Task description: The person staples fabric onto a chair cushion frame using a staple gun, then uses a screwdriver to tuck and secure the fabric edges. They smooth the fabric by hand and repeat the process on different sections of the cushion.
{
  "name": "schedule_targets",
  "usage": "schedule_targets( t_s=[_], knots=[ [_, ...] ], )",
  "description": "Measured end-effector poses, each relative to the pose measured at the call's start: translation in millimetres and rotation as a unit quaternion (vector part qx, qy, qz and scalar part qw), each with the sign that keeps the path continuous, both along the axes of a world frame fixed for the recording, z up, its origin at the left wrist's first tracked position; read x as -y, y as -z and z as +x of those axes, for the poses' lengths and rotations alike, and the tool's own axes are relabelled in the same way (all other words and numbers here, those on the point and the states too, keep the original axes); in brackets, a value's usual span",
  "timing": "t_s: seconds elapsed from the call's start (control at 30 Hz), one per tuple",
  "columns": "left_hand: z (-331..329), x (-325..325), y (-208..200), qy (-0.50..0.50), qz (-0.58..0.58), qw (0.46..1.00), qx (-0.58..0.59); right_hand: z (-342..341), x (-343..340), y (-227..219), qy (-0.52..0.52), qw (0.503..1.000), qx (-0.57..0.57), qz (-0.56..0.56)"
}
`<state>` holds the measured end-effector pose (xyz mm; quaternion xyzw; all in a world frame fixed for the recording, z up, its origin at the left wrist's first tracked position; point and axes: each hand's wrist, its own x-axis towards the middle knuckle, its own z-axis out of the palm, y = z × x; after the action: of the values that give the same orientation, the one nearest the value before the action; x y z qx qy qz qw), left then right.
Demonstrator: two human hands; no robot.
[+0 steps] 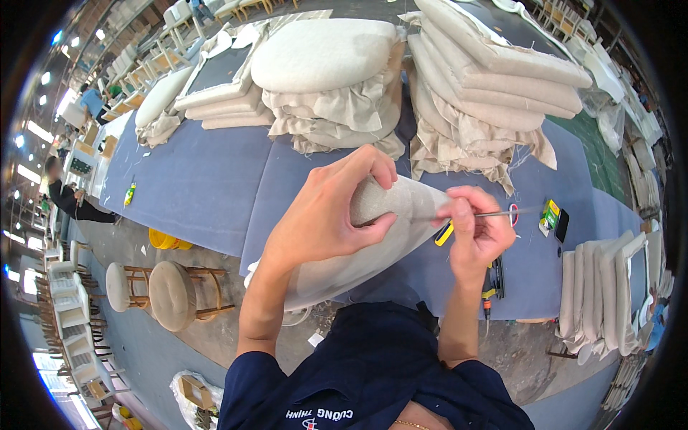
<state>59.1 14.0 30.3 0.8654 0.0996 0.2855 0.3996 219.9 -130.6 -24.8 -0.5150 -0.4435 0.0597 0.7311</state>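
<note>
My left hand [326,204] is wrapped round the rounded end of a beige fabric-covered cushion [333,276], which is tilted up in front of my body. Fingers and thumb press on either side of that end. In the fingers of my right hand [476,226] is a thin metal rod-like tool [496,213], its left end against the cushion's fabric; motion blurs it, so its exact kind is unclear. Below the right hand, a yellow cutter knife [444,233] lies on the blue-covered table [193,190], partly hidden. Scissors with a red handle [514,215] lie just behind that hand.
Stacks of beige padded seats [322,57] and cushions [494,79] stand along the table's far side. To the right are a green-yellow box [550,217], a black phone [562,223] and more upright cushions [598,287]. A staple gun [496,278] lies nearby. Stools [172,295] stand left.
</note>
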Motion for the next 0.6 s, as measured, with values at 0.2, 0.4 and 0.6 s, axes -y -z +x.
schedule_targets(
  t_s=[0.2, 0.4, 0.6],
  knots=[
    [-4.0, 0.1, -4.3, -0.027, -0.041, 0.999, -0.012, 11.0, 3.3, 10.7, -0.038, 0.999, -0.014, -0.037],
    [-4.1, -20.0, -2.2, -0.033, -0.01, 0.999, 0.024, -10.7, -13.4, 6.0, -0.089, 0.98, -0.031, -0.174],
    [-3.5, -47.4, 16.3, -0.078, -0.083, 0.992, 0.055, -15.0, -26.0, -2.0, -0.11, 0.97, 0.051, -0.21]
  ],
)
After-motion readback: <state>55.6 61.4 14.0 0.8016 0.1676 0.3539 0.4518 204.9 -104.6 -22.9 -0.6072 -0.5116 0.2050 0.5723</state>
